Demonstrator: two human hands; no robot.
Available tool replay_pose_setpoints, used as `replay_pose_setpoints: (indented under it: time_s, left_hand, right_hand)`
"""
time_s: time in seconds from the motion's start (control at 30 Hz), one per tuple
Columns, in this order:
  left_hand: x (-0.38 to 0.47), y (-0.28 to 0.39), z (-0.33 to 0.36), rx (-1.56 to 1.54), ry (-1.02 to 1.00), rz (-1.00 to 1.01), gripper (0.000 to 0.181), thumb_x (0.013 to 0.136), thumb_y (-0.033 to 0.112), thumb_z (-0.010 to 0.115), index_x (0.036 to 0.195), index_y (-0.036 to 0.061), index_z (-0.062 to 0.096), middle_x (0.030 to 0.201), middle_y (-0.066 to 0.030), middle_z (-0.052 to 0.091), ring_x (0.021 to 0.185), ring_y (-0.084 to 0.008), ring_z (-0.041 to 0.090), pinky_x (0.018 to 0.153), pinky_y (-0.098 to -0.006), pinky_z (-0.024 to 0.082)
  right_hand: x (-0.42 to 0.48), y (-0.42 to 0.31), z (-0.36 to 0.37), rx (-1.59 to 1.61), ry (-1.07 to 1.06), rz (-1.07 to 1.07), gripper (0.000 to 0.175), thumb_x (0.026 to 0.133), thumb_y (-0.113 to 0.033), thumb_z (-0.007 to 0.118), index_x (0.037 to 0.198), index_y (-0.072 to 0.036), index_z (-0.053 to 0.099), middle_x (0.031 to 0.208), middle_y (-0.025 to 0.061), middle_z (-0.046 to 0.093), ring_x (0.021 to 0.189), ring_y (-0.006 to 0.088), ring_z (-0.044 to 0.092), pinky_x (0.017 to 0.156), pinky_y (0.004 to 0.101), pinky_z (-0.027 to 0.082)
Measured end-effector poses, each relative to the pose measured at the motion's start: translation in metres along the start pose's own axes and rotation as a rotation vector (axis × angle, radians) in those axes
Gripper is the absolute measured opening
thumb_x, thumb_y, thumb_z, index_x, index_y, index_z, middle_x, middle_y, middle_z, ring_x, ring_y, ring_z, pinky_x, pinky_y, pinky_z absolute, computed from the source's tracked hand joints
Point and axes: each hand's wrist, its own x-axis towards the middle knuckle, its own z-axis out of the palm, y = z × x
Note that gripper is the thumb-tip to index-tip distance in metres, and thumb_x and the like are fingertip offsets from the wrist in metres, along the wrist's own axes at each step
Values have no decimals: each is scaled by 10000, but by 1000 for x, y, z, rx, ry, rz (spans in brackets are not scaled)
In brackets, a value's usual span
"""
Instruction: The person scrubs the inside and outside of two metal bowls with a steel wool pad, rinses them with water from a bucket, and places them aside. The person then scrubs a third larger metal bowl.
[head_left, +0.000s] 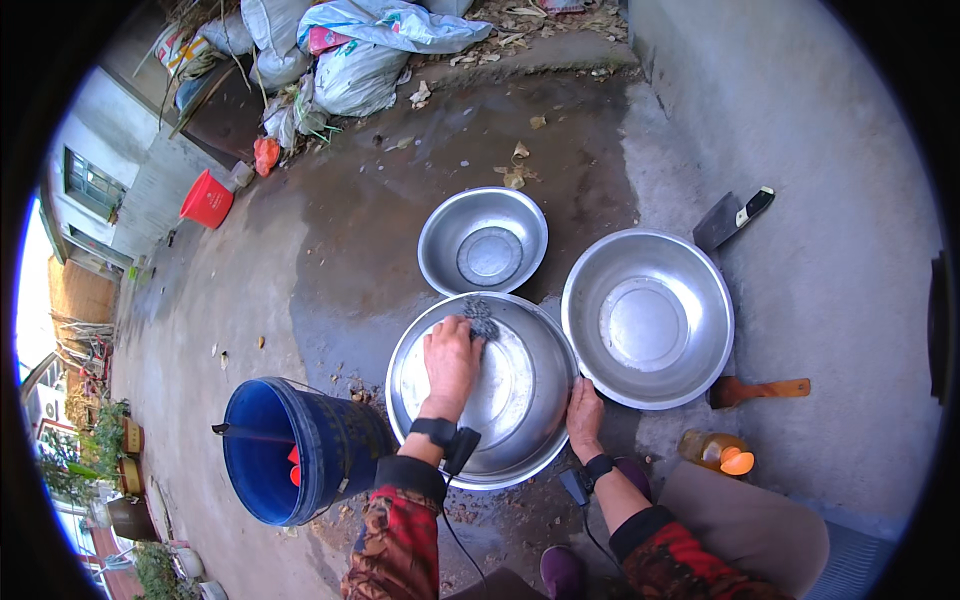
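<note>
My left hand (451, 367) presses a grey metal scouring pad (481, 319) against a large stainless steel basin (517, 409), near its far side. I cannot tell whether the basin's inside or underside faces up. At the basin's right rim, my right hand (585, 412) grips the edge, its fingertips partly hidden. A smaller steel basin (491, 253) stands just beyond, holding what looks like a little water. To the right is another wide steel basin (643, 321), its inside facing up.
A blue bucket (262, 450) with something red inside stands left. A cleaver (724, 225), a wooden-handled tool (757, 390) and an orange-capped bottle (712, 450) are on the right. Farther off are a red bucket (207, 200), filled sacks (360, 75) and wet concrete (375, 262).
</note>
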Motion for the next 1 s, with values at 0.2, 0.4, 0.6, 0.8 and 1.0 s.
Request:
replay_pose_setpoints:
  time_s: [0.2,0.4,0.6,0.8,1.0]
  left_hand:
    - [-7,0,8,-62,-78,169,283,721,88,730,984,45,636,991,-119,611,909,-300,590,797,-422,449]
    - [5,2,3,85,148,3,293,740,121,732,1008,43,639,1002,-113,616,915,-307,583,798,-419,438]
    - [-3,17,-4,-61,-114,237,338,719,106,743,1036,54,638,999,-99,597,911,-270,585,796,-400,437]
    - [-2,6,5,52,53,32,300,759,119,707,1041,45,637,1012,-106,611,925,-282,584,793,-419,435]
    - [-4,16,0,-101,-285,174,349,734,95,726,1072,86,642,1046,-89,603,960,-279,587,814,-412,435]
  right_hand:
    - [1,-2,-1,12,6,7,330,1022,-288,430,903,-27,593,713,263,620,689,478,601,590,557,439]
    - [0,-2,0,12,7,-7,329,1021,-286,433,897,-27,595,716,267,618,692,479,600,589,560,434]
    - [1,-1,-1,14,-1,6,326,1020,-287,437,895,-30,593,724,268,622,693,479,601,593,562,439]
    - [1,0,0,9,-5,-5,329,1022,-293,430,904,-32,593,721,269,622,695,477,604,595,561,444]
    - [0,0,0,17,-11,11,336,1023,-300,421,897,-38,589,733,266,626,712,478,605,598,566,441]
